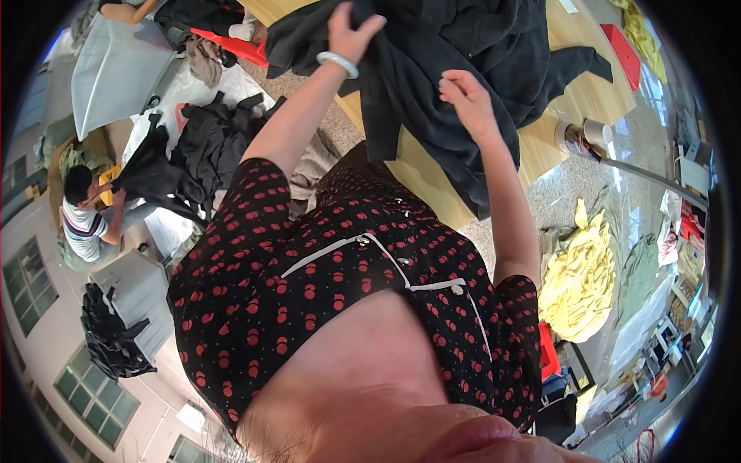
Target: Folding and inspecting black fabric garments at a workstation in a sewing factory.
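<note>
A heap of black cloth garments (432,85) lies across the light wooden table (421,181), with folds hanging over its near edge. My left hand (351,35), with a white bangle (338,64) at the wrist, is over the upper left part of the cloth. Its thumb and fingers are spread apart, and no cloth shows between them. Farther right, my right hand (469,104) is over the middle of the heap. Those fingers are curled in toward the thumb; whether they pinch any fabric is hidden.
At the left, a seated person (85,212) handles dark cloth beside a black garment pile (212,139). A grey bin (120,73) stands beyond. Yellow cloth (579,278) is heaped at the right. A metal pole (656,179) juts out near the table's right side.
</note>
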A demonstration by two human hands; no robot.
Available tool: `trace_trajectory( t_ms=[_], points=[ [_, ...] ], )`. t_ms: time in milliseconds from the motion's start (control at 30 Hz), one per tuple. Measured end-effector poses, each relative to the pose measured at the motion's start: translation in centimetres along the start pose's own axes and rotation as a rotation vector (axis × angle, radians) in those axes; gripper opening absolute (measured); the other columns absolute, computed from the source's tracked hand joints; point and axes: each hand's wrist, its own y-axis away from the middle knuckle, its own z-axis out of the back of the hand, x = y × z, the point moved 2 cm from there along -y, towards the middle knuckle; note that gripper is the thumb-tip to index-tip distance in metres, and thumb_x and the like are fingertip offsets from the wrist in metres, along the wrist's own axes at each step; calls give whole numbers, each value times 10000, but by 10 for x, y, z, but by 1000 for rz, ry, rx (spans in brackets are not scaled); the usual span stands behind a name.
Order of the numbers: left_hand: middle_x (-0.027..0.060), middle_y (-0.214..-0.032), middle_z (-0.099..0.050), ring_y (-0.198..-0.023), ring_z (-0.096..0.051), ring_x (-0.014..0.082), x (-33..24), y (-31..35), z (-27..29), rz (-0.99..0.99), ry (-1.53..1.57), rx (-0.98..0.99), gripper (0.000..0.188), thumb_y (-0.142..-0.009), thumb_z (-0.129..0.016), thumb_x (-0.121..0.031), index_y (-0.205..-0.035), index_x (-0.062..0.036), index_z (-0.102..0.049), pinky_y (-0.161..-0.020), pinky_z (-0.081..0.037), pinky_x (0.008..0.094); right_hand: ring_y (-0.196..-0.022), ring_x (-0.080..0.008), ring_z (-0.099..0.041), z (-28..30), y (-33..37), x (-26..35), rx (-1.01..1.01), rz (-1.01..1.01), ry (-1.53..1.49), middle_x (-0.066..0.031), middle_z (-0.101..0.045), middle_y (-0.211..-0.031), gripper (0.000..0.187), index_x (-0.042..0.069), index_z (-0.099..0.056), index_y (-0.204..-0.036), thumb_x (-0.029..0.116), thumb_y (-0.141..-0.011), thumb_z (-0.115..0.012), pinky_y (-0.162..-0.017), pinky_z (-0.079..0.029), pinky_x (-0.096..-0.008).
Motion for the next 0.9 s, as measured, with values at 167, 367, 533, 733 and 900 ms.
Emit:
trace_trajectory(
  t_ms=[167, 367, 533, 733, 900],
  points=[
    [123, -995, -538, -954, -507, 278, 24, 19, -53, -331, -572, 304, 300, -681, -603, -168, -970, -98, -567, -832, -408, 320, -737, -103, -534, -27, -33, -29, -314, 149, 120, -52, -556, -850, 297, 18, -471, -1064, 125, -799, -553, -655, -417, -207],
    [152, -1075, -495, -1034, -456, 288, 43, 54, -66, -275, -792, 543, 379, -748, -462, -106, -1119, -35, -439, -867, -384, 343, -715, -215, -578, -62, -70, 27, -64, 422, 382, -97, -576, -827, 165, 59, -576, -882, 83, -720, -557, -648, -455, -279],
    [164, -1196, -405, -1152, -359, 272, 58, 77, -65, -245, -504, 476, 383, -786, -474, -154, -1146, -41, -406, -958, -283, 364, -1021, -278, -435, -109, -104, 5, 329, 433, 1257, -131, -472, -1070, 322, 78, -507, -1007, 65, -685, -530, -817, -403, -361],
    [169, -1053, -462, -1008, -442, 315, 16, 129, -44, -7, -675, 17, 521, -610, -674, -105, -1045, 24, -417, -853, -359, 380, -895, -305, -528, -112, -138, -17, 125, 245, 1206, -169, -552, -892, 320, 90, -516, -1019, 101, -701, -551, -758, -428, -356],
    [172, -957, -554, -904, -525, 305, 81, 160, -44, 653, -137, -69, 478, -621, -681, -165, -1010, 23, -477, -807, -400, 353, -809, -237, -567, -105, -128, 18, 63, 69, 439, -128, -589, -884, 241, 38, -550, -978, 123, -753, -543, -716, -442, -299]
  ],
)
